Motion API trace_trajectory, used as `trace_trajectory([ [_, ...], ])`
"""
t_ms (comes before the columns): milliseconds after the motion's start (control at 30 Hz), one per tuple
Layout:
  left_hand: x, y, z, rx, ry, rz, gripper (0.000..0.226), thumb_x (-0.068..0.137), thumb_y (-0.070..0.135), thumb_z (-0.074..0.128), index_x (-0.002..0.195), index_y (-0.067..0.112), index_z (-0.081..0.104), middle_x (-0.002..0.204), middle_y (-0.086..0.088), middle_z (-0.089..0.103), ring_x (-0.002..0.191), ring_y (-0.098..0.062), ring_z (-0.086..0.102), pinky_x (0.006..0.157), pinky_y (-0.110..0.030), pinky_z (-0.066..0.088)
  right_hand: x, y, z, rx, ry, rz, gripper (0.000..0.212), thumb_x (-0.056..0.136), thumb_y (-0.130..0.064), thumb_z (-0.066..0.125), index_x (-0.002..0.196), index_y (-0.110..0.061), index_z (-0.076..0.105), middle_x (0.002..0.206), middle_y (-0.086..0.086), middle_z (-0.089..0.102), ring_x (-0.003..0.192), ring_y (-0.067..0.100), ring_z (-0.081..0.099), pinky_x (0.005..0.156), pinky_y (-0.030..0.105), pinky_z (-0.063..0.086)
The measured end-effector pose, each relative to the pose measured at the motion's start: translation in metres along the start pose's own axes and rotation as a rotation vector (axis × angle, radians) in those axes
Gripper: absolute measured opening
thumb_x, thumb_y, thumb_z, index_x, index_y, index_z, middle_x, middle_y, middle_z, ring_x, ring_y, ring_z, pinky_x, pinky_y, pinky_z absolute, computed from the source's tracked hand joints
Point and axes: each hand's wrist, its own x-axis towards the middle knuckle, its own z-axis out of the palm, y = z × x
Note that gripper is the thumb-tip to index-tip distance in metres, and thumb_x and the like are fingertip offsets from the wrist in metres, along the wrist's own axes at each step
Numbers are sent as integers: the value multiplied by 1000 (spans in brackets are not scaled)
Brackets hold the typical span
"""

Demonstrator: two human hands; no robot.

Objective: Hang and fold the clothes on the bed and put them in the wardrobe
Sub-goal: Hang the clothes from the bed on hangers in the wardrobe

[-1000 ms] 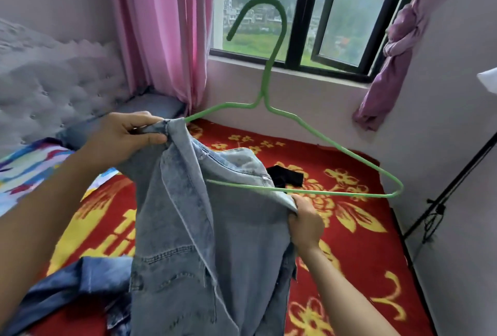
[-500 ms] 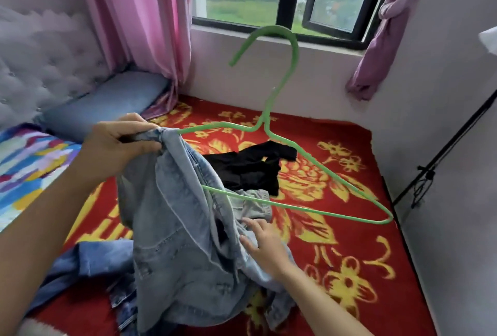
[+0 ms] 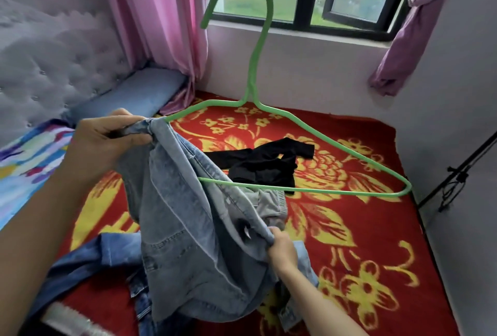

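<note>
Hanging is partly complete: the left hand clamps the light denim jacket onto 1 end of the green wire hanger, the right hand pinches its loose front edge above the bed, and the black garment at bed centre and the dark denim garment at the near edge are unprocessed.

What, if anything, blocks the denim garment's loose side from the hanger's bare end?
Nothing visible does: the hanger is bare at its right end, beyond the denim garment; the black garment lies on the bed below.
</note>
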Motion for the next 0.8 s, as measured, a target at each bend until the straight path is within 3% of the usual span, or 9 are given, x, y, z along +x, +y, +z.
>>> trace_trajectory([
  [133,-3,-20,-3,4,19,-26,43,71,-13,66,112,0,57,71,23,62,69,8,52,68,-10,40,8,23,-41,88,230,92,45,82,7,44,121,-14,54,112,15,52,101,32,53,77,32,40],
  [267,0,-41,-4,-18,11,-41,34,70,13,72,101,5,63,74,21,61,74,6,52,69,-12,41,18,48,-89,170,359,137,21,79,2,56,90,-9,71,93,16,66,88,29,57,66,29,36],
  [367,4,-51,-4,15,-2,-45,28,74,2,72,93,23,69,76,23,62,74,10,54,66,-8,41,24,45,-131,429,357,152,19,82,4,54,84,-10,67,88,13,68,81,22,57,68,30,42],
  [467,9,-49,-3,20,-60,-70,19,75,20,72,85,37,69,78,28,63,73,16,56,64,-2,41,28,32,-178,574,415,137,18,81,10,55,82,-7,61,73,6,61,72,19,58,61,24,47],
  [533,12,-52,6,40,-5,-40,28,72,0,74,91,20,69,75,25,62,72,13,54,64,-4,40,28,18,-212,544,470,63,15,80,10,58,81,-4,62,66,0,57,62,11,56,50,14,43],
  [567,14,-47,10,45,14,-38,28,69,-3,74,91,14,68,74,25,62,72,12,53,64,-5,39,28,10,-228,484,492,25,14,79,7,60,77,-7,62,64,-1,57,64,12,54,53,17,42],
  [667,15,-33,15,-61,75,-50,15,69,15,71,82,22,72,68,28,61,67,11,54,66,-11,42,28,-14,-271,347,544,-27,17,76,2,62,68,-14,62,63,0,57,70,15,49,63,28,38],
  [733,18,-31,17,-45,15,-111,7,77,13,68,82,17,68,66,35,60,66,18,54,64,-1,41,28,-26,-290,264,532,-42,15,75,2,62,70,-12,64,65,5,58,71,17,50,66,28,38],
  [800,19,-25,18,-103,44,-132,15,75,36,72,77,21,73,62,34,59,62,17,54,62,-4,41,27,-36,-303,187,527,-37,14,74,1,60,68,-11,63,64,6,57,70,18,50,66,29,39],
])
